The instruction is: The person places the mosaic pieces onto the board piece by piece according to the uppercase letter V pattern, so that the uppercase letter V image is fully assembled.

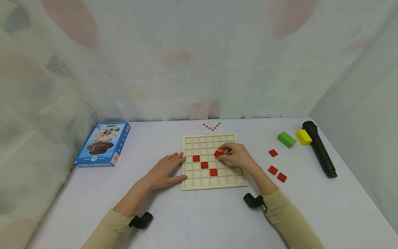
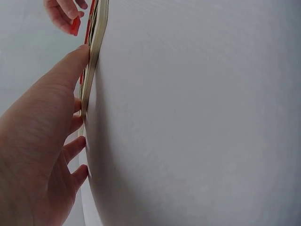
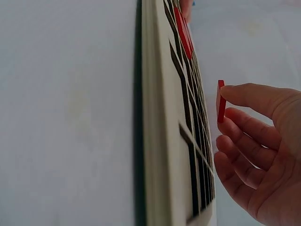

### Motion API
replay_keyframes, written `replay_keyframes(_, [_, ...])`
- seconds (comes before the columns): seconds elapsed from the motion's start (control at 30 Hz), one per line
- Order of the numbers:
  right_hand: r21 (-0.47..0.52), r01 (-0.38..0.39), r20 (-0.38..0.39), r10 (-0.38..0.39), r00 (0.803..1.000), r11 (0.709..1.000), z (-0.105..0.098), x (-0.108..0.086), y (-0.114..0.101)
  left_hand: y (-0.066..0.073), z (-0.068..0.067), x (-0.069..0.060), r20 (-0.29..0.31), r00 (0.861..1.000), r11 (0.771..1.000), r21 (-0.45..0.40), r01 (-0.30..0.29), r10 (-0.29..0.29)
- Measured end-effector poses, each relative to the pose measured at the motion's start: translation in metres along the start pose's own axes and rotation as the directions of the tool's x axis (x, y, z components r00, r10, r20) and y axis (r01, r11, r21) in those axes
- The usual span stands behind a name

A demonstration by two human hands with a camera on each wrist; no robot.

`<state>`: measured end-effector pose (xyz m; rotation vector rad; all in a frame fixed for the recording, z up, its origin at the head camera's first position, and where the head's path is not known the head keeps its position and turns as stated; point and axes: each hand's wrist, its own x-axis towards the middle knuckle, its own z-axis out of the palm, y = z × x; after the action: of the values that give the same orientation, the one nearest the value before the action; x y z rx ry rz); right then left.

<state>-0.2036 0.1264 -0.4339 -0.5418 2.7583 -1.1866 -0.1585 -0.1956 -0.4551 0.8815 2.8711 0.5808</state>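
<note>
A pale wooden grid board [image 1: 189,184] lies flat on the white table. Three red square tiles sit in its cells in a descending diagonal, the lowest tile [image 1: 213,172] near the middle. Between thumb and fingers my right hand [image 1: 237,155] pinches another red tile [image 1: 218,153], held over the board. The right wrist view shows this tile [image 3: 221,101] on edge, apart from the board. My left hand [image 1: 163,172] rests along the board's left edge, fingers extended; in the left wrist view its thumb [image 2: 77,61] touches the rim.
Three loose red tiles [image 1: 273,169] lie right of the board. Beyond them are a green block [image 1: 286,139], a yellow block [image 1: 303,137] and a black microphone-like cylinder [image 1: 320,150]. A pattern card [image 1: 212,126] lies behind the board. At left sits a blue box [image 1: 102,144].
</note>
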Motion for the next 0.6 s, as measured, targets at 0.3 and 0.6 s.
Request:
replay_keyframes(0.3, [0.025,0.031,0.044,-0.032,0.999,0.999,0.023,0.019,-0.022,-0.001,0.000,0.001,0.014,1.000,1.000,0.006,0.019,-0.019])
replay_keyframes(0.6, [0.040,0.091,0.066,-0.094,0.993,0.995,0.046,0.037,-0.039,-0.003,0.001,0.001,0.015,1.000,1.000,0.002,0.024,-0.024])
